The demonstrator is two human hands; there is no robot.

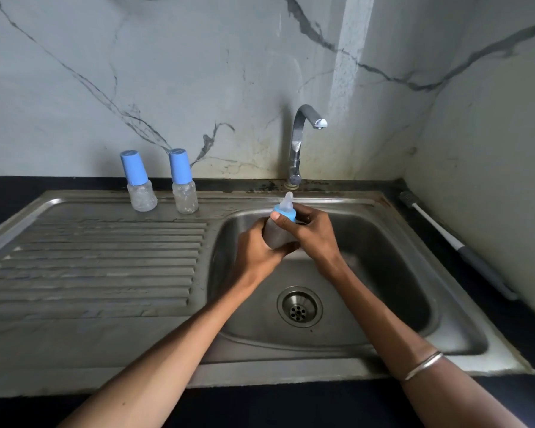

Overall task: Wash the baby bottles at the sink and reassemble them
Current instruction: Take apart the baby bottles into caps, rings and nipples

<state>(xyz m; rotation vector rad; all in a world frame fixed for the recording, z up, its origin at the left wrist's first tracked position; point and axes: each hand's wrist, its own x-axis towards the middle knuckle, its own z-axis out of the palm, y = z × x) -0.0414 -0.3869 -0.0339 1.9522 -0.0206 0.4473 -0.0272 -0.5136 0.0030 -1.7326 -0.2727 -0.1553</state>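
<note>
holding: my left hand (257, 251) wraps the clear body of a baby bottle (277, 234), fingers curled round it from the left, thumb lying across its lower part.
right hand (312, 233): fingers curled over the bottle's top end, thumb pressed on the blue collar (288, 214); i grip the collar, not the body.
bottle's place: upright, slightly tilted, above the back of the sink basin (383, 257), in front of the tap's base.
bottle's look: small, see-through, cloudy body; blue screw collar at the neck; pale translucent teat (288, 201) standing bare out of the collar (no blue cap on this one).
other bottles: two capped ones stand on the draining board (105, 257) near the back rim, well to the left of my hands; left bottle (138, 183) and right bottle (183, 183) each have a tall blue cap and a clear body with droplets or specks inside.
tap (301, 140): chrome, curved spout; i see no stream of water from it.
drain (299, 306): round metal strainer in the basin floor, below my wrists.
brush (445, 239): long, white-and-grey handle, dark bristle head, lying on the dark counter right of the sink.
wrist: thin metal bangle (422, 366) on my right forearm.
</note>
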